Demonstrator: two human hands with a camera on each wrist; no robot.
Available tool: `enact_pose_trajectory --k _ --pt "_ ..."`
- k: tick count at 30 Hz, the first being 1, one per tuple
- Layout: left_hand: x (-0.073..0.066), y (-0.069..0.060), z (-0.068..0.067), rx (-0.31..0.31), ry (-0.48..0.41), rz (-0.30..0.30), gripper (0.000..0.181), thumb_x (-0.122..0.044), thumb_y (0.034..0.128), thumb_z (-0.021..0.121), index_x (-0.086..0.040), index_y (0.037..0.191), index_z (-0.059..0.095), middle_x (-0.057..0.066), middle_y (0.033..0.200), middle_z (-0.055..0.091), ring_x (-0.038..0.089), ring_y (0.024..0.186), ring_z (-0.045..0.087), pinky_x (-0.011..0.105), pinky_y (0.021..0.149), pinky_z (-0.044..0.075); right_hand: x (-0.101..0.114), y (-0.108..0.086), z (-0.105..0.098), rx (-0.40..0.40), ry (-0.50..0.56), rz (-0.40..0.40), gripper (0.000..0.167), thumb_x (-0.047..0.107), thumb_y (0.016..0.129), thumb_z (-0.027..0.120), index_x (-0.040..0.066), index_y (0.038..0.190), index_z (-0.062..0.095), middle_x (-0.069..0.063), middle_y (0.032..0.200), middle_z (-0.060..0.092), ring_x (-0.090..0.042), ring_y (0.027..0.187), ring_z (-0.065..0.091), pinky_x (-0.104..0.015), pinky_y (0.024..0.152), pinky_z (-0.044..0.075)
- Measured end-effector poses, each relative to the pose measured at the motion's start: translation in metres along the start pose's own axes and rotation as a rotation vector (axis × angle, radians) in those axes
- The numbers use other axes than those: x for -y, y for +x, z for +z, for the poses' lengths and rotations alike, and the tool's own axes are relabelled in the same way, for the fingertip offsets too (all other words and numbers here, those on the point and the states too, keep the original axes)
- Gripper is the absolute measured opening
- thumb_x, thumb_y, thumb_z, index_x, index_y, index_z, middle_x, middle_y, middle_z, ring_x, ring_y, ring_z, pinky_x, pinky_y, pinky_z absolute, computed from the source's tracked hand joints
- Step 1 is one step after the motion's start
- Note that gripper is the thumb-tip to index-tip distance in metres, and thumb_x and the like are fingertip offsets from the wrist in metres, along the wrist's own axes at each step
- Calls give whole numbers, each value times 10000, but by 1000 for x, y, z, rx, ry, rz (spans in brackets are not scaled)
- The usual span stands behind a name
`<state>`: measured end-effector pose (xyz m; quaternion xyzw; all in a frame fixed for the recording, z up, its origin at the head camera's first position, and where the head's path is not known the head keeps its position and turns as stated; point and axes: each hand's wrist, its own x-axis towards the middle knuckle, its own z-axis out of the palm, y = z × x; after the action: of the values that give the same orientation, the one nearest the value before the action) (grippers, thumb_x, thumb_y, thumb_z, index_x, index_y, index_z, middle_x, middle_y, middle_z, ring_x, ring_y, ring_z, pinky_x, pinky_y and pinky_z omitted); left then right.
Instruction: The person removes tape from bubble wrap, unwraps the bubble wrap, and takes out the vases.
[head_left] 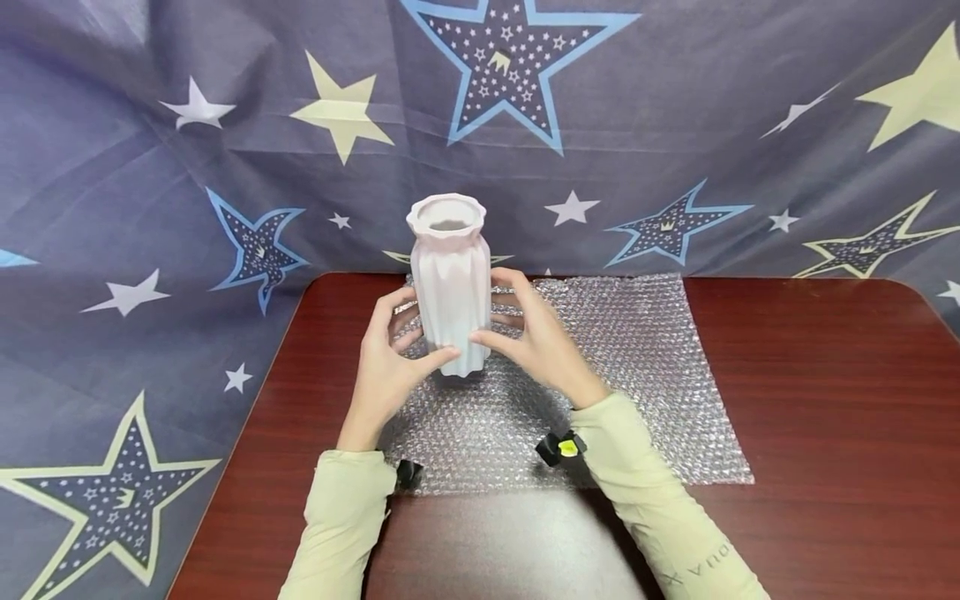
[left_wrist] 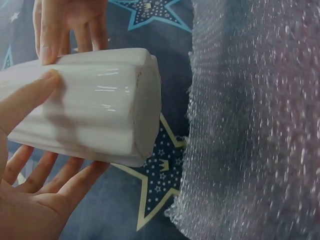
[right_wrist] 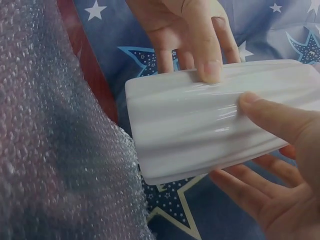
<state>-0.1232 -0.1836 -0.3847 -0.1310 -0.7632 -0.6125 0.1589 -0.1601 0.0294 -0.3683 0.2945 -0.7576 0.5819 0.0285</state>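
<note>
A white fluted vase (head_left: 452,287) with a scalloped, faintly pink rim is held upright between both hands in the head view. My left hand (head_left: 386,360) grips its left side, thumb across the front and fingers round behind. On the other side my right hand (head_left: 536,337) grips it the same way, its thumb close to the left one. Both wrist views show the vase's base lifted off the sheet of bubble wrap (head_left: 637,375) beneath. In the left wrist view the flat bottom of the vase (left_wrist: 147,110) shows. Some fingertips are hidden behind the vase.
The bubble wrap lies flat on a dark red wooden table (head_left: 825,417). Behind the table hangs a grey-blue cloth (head_left: 622,167) printed with stars. Black straps (head_left: 551,450) show near both cuffs.
</note>
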Motion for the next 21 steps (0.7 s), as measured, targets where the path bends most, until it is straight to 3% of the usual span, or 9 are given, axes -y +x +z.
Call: enact_pose_trajectory --k 9,21 --pt "6 2 -14 -18 29 24 821 19 733 851 -70 1425 418 39 1391 480 190 1262 544 263 987 507 -1 12 19 10 48 -6 705 93 843 773 72 1440 399 -119 1411 487 -294 1224 578 -278 981 521" --pt "15 2 -42 -63 58 -11 862 -3 729 859 -170 1462 438 -7 1331 475 177 1248 546 222 948 521 2 29 45 33 47 -17 706 73 845 768 50 1443 394 -124 1402 493 -275 1238 569 -254 988 511"
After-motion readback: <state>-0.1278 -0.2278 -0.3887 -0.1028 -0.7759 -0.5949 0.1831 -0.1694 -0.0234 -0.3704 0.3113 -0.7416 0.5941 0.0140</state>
